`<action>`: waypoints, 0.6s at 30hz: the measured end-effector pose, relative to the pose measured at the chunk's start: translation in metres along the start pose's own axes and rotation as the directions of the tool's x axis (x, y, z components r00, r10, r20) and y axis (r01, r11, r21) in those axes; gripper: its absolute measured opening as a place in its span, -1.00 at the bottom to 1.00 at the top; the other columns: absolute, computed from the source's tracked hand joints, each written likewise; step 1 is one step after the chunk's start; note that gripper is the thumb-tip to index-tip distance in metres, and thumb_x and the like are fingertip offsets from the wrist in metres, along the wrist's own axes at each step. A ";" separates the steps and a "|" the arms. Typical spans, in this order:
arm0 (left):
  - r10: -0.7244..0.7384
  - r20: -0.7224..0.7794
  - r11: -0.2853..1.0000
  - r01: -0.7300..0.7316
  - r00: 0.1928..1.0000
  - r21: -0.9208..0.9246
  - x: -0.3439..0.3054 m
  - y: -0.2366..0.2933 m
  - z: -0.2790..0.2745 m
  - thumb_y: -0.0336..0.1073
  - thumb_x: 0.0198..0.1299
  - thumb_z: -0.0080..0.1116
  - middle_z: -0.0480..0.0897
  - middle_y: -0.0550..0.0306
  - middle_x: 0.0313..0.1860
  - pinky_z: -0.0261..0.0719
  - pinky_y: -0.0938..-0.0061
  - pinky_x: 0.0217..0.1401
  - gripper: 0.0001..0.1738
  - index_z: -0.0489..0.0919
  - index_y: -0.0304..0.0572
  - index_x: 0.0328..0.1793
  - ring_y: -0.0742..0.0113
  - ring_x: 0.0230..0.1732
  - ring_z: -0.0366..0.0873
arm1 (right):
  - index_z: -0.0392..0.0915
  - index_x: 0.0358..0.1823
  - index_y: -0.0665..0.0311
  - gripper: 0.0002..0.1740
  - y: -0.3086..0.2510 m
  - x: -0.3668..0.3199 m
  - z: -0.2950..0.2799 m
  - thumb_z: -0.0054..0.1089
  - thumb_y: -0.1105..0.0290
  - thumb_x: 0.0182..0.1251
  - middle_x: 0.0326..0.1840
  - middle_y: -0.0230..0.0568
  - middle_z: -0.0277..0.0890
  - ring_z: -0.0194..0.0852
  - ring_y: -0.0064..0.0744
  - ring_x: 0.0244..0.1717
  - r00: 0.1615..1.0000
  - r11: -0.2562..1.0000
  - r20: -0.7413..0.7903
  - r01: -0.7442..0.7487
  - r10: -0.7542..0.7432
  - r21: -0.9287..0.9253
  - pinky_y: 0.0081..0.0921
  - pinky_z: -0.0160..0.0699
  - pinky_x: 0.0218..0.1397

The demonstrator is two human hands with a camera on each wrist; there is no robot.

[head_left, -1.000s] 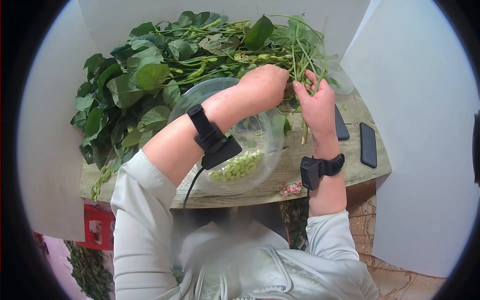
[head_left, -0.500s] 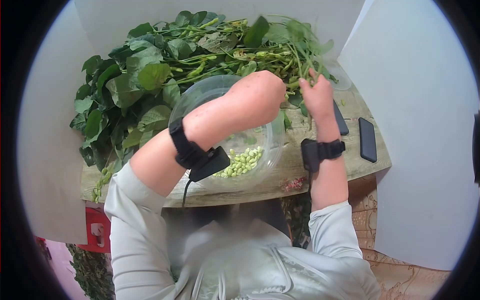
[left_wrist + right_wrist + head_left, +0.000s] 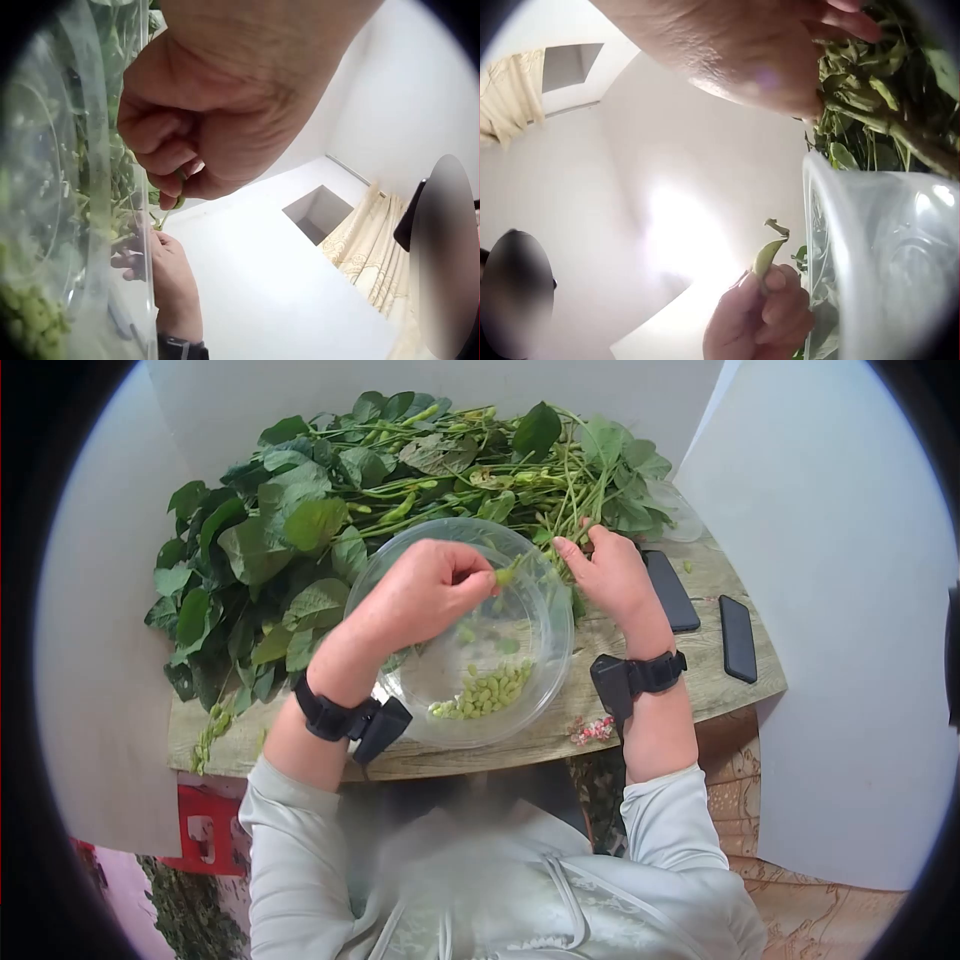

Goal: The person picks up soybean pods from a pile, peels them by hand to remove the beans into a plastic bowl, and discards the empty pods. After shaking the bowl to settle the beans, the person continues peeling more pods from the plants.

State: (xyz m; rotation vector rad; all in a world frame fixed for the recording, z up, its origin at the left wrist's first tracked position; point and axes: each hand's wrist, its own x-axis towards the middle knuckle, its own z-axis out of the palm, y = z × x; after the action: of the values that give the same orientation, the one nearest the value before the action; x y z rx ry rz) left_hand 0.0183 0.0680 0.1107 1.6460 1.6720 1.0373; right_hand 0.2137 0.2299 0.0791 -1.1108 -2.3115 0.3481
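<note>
My left hand (image 3: 425, 595) pinches a green pod (image 3: 504, 576) over the clear plastic bowl (image 3: 558, 675); in the right wrist view that pod (image 3: 767, 257) sticks up, curved, from the fingertips. Shelled green beans (image 3: 485, 692) lie in the bowl's near part. To the right of the bowl, my right hand (image 3: 615, 580) grips the stems of a leafy plant (image 3: 590, 485), its thumb pointing left. A thick stem (image 3: 885, 124) runs out beside the right palm in the right wrist view. The left wrist view shows the left fingers curled, the pod mostly hidden.
A heap of podded, leafy plants (image 3: 270, 520) covers the table's back and left, behind the bowl. Two dark phones (image 3: 738, 640) (image 3: 672, 592) lie at the right. A small red-and-white item (image 3: 593, 731) is near the front edge. White panels (image 3: 840, 610) stand around the table.
My left hand has moved left and toward me, away from the plant stems, with a pod in its fingertips. My right hand has shifted slightly left and down with the stems.
</note>
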 end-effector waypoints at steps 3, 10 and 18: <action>-0.003 0.032 0.998 0.005 0.999 -0.062 -0.003 -0.006 0.003 -0.31 0.35 0.14 0.56 0.38 -0.47 0.38 0.62 -0.35 -0.77 0.69 -0.36 -0.15 0.62 -0.41 0.40 | 0.61 -0.41 0.41 -0.37 -0.018 -0.008 -0.018 0.14 -0.13 0.38 -0.38 0.15 0.63 0.65 0.12 -0.30 0.998 0.959 -0.046 -0.061 0.050 -0.277 -0.13 0.61 -0.24; -0.035 0.098 0.995 0.045 0.995 -0.094 -0.010 -0.022 0.005 -0.31 0.39 0.15 0.61 0.33 -0.36 0.47 0.60 -0.24 -0.75 0.62 -0.43 -0.03 0.62 -0.32 0.46 | 0.63 -0.42 0.32 -0.55 -0.029 -0.021 -0.024 0.20 0.03 0.39 -0.49 -0.05 0.58 0.61 0.03 -0.40 0.971 0.950 -0.237 -0.040 -0.036 -0.310 -0.17 0.56 -0.35; 0.034 -0.035 0.998 -0.033 0.999 0.055 -0.024 0.001 0.003 -0.31 0.34 0.16 0.66 0.14 -0.38 0.50 0.51 -0.26 -0.74 0.63 -0.44 -0.06 0.50 -0.35 0.51 | 0.63 -0.13 0.30 -0.71 -0.056 -0.036 -0.006 0.38 0.27 0.23 -0.28 -0.15 0.47 0.56 -0.12 -0.27 0.859 0.880 -0.330 0.455 -0.392 0.139 -0.27 0.57 -0.18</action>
State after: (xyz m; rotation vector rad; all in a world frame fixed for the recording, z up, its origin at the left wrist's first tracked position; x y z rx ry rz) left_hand 0.0231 0.0443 0.1068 1.7046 1.7153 1.0525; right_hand 0.2004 0.1667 0.0960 -0.4814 -2.1166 0.2314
